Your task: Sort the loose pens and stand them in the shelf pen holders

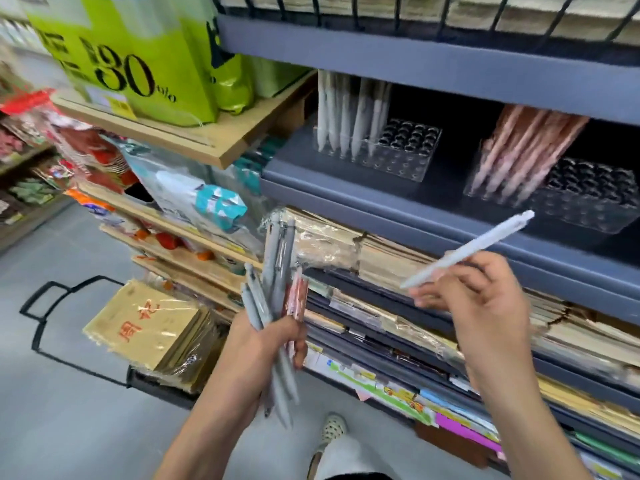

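Note:
My left hand grips a bundle of loose pens, mostly grey with a pinkish-red one at its right side, pointing upward. My right hand pinches a single pale grey pen, held slantwise below the shelf edge. On the dark blue shelf stand two clear pen holders: the left holder has several white pens in its left part, the right holder has several pink pens leaning in its left part. Both show free holes on the right.
Stacked notebooks and wrapped paper fill the tiers under the pen shelf. A wooden shelf with green bags sits at the left. A black wire basket with yellow booklets stands on the grey floor. My shoe is below.

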Demonstrator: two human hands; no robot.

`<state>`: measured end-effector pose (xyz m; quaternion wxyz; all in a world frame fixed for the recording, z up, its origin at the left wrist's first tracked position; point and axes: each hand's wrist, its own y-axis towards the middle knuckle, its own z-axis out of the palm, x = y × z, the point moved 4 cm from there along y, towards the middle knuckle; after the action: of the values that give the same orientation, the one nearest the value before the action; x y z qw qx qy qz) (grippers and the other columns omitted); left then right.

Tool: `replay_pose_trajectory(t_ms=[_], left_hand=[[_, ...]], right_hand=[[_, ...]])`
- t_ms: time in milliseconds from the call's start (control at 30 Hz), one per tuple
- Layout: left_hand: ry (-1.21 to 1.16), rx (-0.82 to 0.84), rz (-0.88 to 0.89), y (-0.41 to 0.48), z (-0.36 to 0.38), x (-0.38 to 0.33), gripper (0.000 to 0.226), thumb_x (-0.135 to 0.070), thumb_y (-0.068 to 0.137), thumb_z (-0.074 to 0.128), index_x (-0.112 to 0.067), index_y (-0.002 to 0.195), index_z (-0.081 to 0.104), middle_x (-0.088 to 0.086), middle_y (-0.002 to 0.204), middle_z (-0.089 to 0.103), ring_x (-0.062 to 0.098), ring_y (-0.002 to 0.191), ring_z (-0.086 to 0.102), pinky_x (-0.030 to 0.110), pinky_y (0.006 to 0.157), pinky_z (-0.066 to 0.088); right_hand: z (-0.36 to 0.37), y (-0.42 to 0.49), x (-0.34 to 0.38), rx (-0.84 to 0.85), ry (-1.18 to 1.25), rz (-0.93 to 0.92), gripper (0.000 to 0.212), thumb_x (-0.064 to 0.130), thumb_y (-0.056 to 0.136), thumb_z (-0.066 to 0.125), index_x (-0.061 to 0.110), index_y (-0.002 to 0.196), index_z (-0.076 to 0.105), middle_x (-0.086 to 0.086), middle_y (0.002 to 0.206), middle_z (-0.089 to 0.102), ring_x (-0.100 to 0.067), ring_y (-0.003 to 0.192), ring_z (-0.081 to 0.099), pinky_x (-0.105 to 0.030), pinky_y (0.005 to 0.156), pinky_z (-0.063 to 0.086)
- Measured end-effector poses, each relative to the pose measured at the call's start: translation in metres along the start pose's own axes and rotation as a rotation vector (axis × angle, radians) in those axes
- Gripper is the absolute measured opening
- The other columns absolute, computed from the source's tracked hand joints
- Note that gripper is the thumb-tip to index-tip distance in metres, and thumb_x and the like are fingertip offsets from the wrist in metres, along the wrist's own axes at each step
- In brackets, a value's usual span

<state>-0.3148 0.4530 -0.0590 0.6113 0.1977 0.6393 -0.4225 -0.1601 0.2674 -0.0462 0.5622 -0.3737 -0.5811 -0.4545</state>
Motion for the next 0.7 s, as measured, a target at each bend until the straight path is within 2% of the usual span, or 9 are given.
replay_pose_trajectory(t_ms=[100,300,400,467,533,600,700], left_hand=[[0.051,0.011,0.023,0.021,-0.011,-0.011,0.010,-0.009,0.056,0.063,-0.018,0.052,0.064,0.015,0.053,0.051,0.022,0.045,0.049,0.028,0.043,0.046],[-0.001,0.051,0.041,0.055,-0.026,-0.014,0.018,-0.007,0.061,0.064,-0.025,0.060,0.069,0.013,0.054,0.054,0.021,0.045,0.050,0.029,0.044,0.048],[0.024,0.090,0.040,0.067,-0.028,-0.014,0.011,-0.011,0.055,0.069,-0.022,0.057,0.067,0.014,0.054,0.053,0.023,0.047,0.049,0.031,0.045,0.047],[0.053,0.115,0.028,0.075,-0.030,-0.013,0.010,-0.019,0.049,0.071,-0.020,0.055,0.064,0.015,0.056,0.052,0.024,0.050,0.049,0.033,0.045,0.045],[0.071,0.125,0.018,0.083,-0.033,-0.013,0.013,-0.023,0.046,0.071,-0.018,0.054,0.061,0.016,0.056,0.051,0.024,0.050,0.049,0.033,0.045,0.043],[0.089,0.158,0.020,0.090,-0.036,-0.012,0.016,-0.024,0.047,0.070,-0.013,0.053,0.060,0.016,0.054,0.051,0.023,0.048,0.048,0.030,0.044,0.042],[0.116,0.212,0.024,0.100,-0.042,-0.012,0.028,-0.026,0.049,0.068,-0.002,0.058,0.057,0.017,0.053,0.051,0.022,0.048,0.048,0.030,0.045,0.041]], right_hand=[[0.022,0.031,0.008,-0.014,-0.002,-0.085,0.007,0.014,0.093,0.061,0.018,0.097,0.058,-0.007,0.082,0.074,-0.025,0.073,0.073,-0.027,0.060,0.058],[0.054,0.081,0.028,-0.109,-0.068,-0.253,0.009,0.021,0.091,0.063,0.027,0.094,0.058,-0.002,0.082,0.074,-0.020,0.074,0.074,-0.028,0.062,0.059],[0.064,0.104,0.036,-0.159,-0.163,-0.312,0.011,0.025,0.088,0.065,0.034,0.088,0.059,0.007,0.086,0.074,-0.013,0.079,0.073,-0.030,0.073,0.059],[0.070,0.116,0.041,-0.183,-0.242,-0.357,0.011,0.029,0.086,0.067,0.036,0.087,0.058,0.014,0.087,0.073,-0.006,0.083,0.071,-0.025,0.076,0.056],[0.075,0.126,0.044,-0.208,-0.270,-0.395,0.015,0.027,0.087,0.067,0.036,0.088,0.056,0.019,0.086,0.071,-0.001,0.083,0.069,-0.018,0.076,0.053],[0.078,0.133,0.044,-0.238,-0.297,-0.437,0.013,0.025,0.088,0.067,0.029,0.091,0.056,0.018,0.084,0.070,0.000,0.083,0.068,-0.015,0.075,0.051],[0.080,0.138,0.043,-0.270,-0.351,-0.470,0.012,0.027,0.089,0.067,0.025,0.095,0.056,0.013,0.087,0.071,-0.003,0.085,0.069,-0.021,0.077,0.053]])
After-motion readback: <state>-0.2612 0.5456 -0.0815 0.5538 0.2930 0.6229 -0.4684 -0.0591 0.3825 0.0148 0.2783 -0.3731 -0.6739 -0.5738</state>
